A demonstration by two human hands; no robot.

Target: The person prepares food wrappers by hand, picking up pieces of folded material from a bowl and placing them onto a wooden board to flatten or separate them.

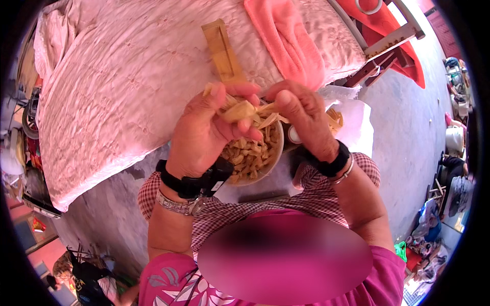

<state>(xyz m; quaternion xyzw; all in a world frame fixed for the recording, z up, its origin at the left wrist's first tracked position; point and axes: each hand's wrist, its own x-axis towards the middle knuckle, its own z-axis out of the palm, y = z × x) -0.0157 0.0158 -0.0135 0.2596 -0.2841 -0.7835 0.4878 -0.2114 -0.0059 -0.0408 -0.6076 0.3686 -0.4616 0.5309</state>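
Observation:
My left hand point(203, 134) pinches a pale yellow, folded piece of dried leaf or husk point(239, 111) between thumb and fingers. Thin strips run from it to my right hand point(304, 116), whose thumb and forefinger grip their end. Both hands are raised over a round pale tub point(280, 147). Many small folded yellow-brown pieces point(254, 158) fill the tub, partly hidden by my left hand and its black wrist strap. Beyond my fingers, a flat yellow-brown strip point(224, 51) lies on the pink quilted bedcover point(141, 72).
A coral towel point(289, 46) lies on the bed near a metal frame point(394, 42). Right of the tub are a white sack point(356, 122), dried strips point(335, 119) and a white round lid point(294, 134). Another person point(90, 281) is at lower left. Household goods line the right.

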